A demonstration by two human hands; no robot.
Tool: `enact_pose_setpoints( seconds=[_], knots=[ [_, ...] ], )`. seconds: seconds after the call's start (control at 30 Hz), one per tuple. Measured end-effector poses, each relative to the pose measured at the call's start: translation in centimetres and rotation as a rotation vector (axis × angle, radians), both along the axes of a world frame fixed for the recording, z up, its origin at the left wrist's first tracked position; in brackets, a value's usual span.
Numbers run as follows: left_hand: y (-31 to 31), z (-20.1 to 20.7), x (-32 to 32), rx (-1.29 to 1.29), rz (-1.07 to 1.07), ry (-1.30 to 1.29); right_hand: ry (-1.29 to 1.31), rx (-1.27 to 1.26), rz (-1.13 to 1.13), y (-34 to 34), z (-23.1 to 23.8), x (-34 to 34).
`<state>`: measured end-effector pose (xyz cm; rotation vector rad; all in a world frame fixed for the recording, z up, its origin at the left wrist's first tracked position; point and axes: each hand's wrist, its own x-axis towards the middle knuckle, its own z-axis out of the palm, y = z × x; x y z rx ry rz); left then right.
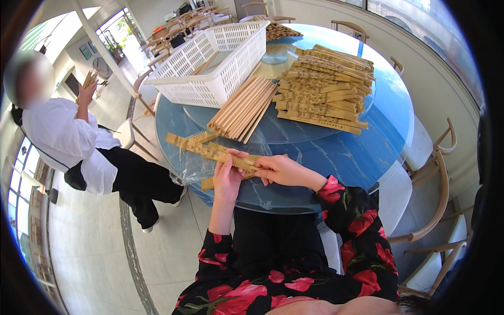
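My left hand (228, 177) holds a long golden-brown printed paper chopstick sleeve (212, 151) near the table edge, fingers closed round it. Close beside it, my right hand (283, 171) pinches the right part of the same sleeve, thumb and fingers together. Whether a chopstick is inside cannot be made out. Another sleeve (208, 184) lies partly hidden under my left hand. Beyond my hands, a bundle of bare wooden chopsticks (242, 109) lies loose on the table. To its right, many similar sleeves are stacked in a large pile (325, 86).
A white slotted plastic basket (194, 90) with a few chopsticks in it stands on the round blue table (391, 113). Crumpled clear film (193, 169) lies at the left edge. At left, a person in white (68, 131) holds sticks. Wooden chairs (438, 194) stand at right.
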<state>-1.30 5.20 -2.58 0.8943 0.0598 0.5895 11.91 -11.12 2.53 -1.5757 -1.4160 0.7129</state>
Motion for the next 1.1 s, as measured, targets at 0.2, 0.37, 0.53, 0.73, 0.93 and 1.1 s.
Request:
enact_pose_setpoints(
  seconds=[0.2,0.37,0.53,0.73,0.93,1.1],
  knots=[
    [1.0,-0.8,0.0,-0.088,-0.080,-0.092,0.168,0.069,0.034,0.2,-0.5,0.2],
    [0.8,-0.5,0.2,-0.100,-0.129,-0.107,0.062,0.192,-0.077,0.1,-0.1,-0.1],
    [1.1,-0.7,0.3,-0.121,-0.205,-0.085,0.074,0.175,0.062,0.0,0.7,-0.5],
    [1.4,-1.2,0.3,-0.058,-0.277,-0.087,0.066,0.296,0.116,0.2,-1.1,-0.3],
    [1.7,0.2,0.8,-0.142,-0.054,-0.128,0.268,0.229,0.115,0.0,-0.9,0.5],
    [9.3,-1.4,-0.1,-0.495,0.247,-0.286,0.326,0.204,0.169,0.1,-0.2,0.1]
  ],
)
